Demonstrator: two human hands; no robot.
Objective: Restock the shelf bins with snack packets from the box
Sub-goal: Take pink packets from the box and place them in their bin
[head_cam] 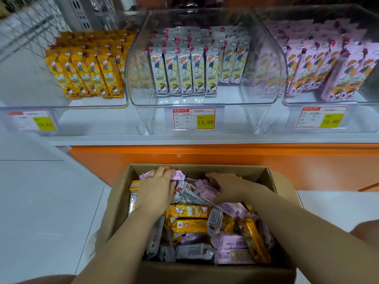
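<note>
An open cardboard box (121, 193) on the floor holds several loose snack packets in pink, yellow and grey. My left hand (155, 187) lies at the box's far left, fingers curled over pink packets (180, 175). At the far middle, my right hand (227, 188) grips a bunch of pink packets (207, 191). Above stand three clear shelf bins: the left bin (86, 103) with yellow packets (86, 74), the middle bin (205, 101) with grey packets (184, 72), the right bin (328, 100) with pink packets (320, 64).
Price tags (193, 118) hang on the bin fronts. An orange shelf base (225, 158) runs behind the box. White floor tiles (51, 201) spread to the left. A wire rack (30, 27) stands at the upper left. My knees show at the bottom corners.
</note>
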